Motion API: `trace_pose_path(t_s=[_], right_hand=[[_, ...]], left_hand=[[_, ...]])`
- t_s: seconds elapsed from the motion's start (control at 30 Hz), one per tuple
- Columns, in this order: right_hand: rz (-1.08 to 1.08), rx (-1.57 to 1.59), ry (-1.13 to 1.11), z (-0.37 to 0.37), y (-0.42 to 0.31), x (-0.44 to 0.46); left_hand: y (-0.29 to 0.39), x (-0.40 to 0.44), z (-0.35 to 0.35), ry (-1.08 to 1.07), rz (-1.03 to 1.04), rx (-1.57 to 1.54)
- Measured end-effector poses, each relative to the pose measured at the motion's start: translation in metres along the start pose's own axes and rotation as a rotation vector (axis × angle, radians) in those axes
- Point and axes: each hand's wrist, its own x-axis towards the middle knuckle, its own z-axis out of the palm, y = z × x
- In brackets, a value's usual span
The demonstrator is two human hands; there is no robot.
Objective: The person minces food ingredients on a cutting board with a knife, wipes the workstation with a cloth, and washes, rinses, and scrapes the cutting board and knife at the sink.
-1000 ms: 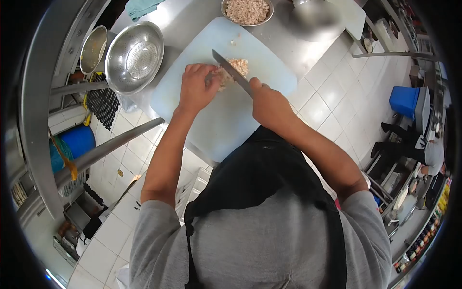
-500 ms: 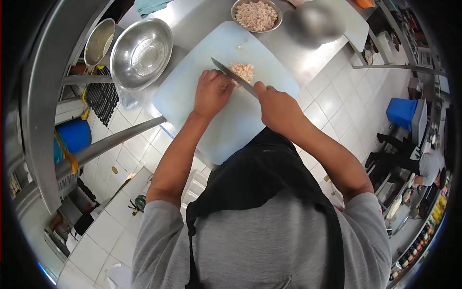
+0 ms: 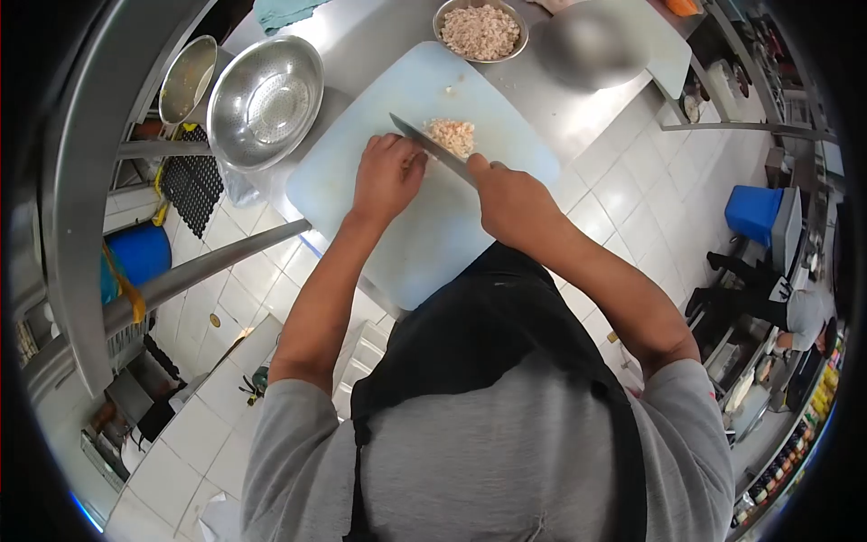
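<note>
right hand: wrapped round knife | left hand: curled beside knife, can't tell if holding anything | chopped pile: on cutting board, just past knife | done, apparently: bowl filled with bits, pile mostly cut | remaining: pile outside bowl

Single head view, fisheye, looking down onto cutting board
</note>
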Motion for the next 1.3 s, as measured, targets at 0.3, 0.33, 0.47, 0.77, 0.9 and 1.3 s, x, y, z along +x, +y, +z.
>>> trace_pose_path(t_s=[0.3, 0.33, 0.47, 0.77, 0.9, 1.3], right_hand=[[0.005, -0.040, 0.026, 0.017, 0.013, 0.010], [0.008, -0.020, 0.048, 0.018, 0.015, 0.012], [0.007, -0.083, 0.003, 0.000, 0.018, 0.015], [-0.022, -0.103, 0.004, 0.007, 0.018, 0.012], [-0.018, -0.079, 0.021, 0.005, 0.018, 0.003], [0.008, -0.026, 0.041, -0.008, 0.015, -0.004]], left_hand=[[0.000, -0.030, 0.000, -0.042, -0.243, -0.117], [0.009, -0.029, 0.015, 0.008, -0.266, -0.099], [0.035, -0.024, 0.032, 0.052, -0.408, -0.102], [0.013, -0.001, 0.017, 0.006, -0.003, 0.068], [0.012, -0.004, 0.017, 0.032, 0.010, 0.017], [0.013, -0.007, 0.031, 0.141, 0.039, 0.085]])
